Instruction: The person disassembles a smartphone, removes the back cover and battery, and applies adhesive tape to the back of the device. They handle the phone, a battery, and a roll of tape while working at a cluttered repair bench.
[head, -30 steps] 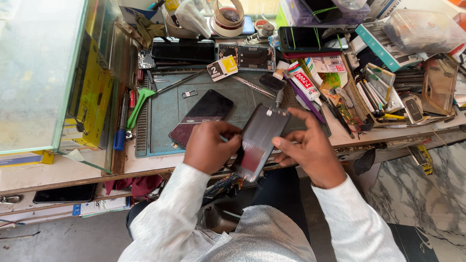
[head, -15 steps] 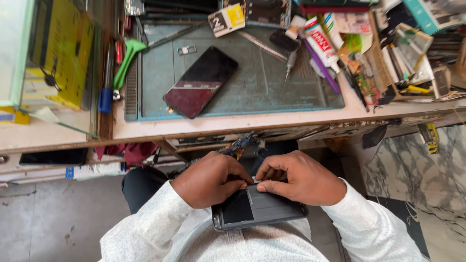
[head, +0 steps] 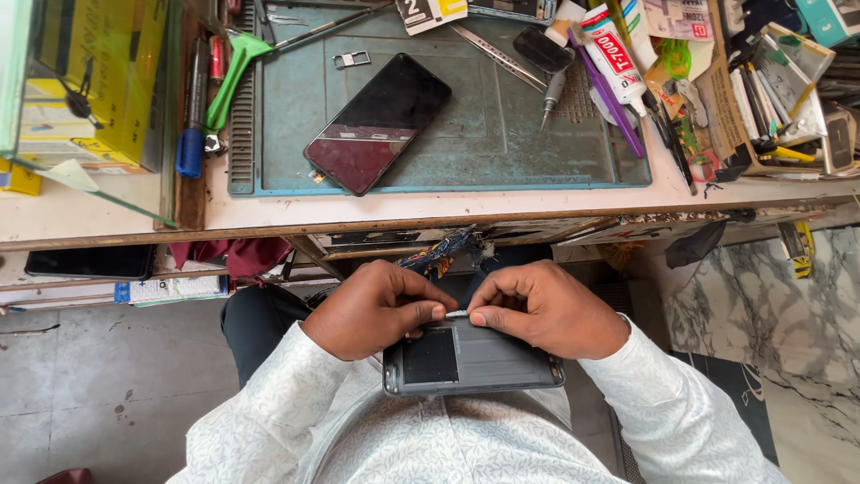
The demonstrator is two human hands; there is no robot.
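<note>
The phone body (head: pixel 473 357) lies flat in my lap, back side up, below the bench edge and well clear of the mat. My left hand (head: pixel 376 309) and right hand (head: pixel 548 309) meet at its upper edge; the fingertips of both are pinched together on a thin pale strip (head: pixel 457 315) there, thumbs pressed against forefingers.

On the bench above, a green work mat (head: pixel 466 143) carries a dark phone screen (head: pixel 378 123) lying at an angle, a small metal card tray (head: pixel 351 60) and tweezers (head: pixel 499 56). A white glue tube (head: pixel 612 56) with red label lies at the mat's right edge, beside a purple stick (head: pixel 605 91). A yellow box (head: pixel 90 81) stands far left. A cluttered cardboard box (head: pixel 770 99) holds loose parts at right.
</note>
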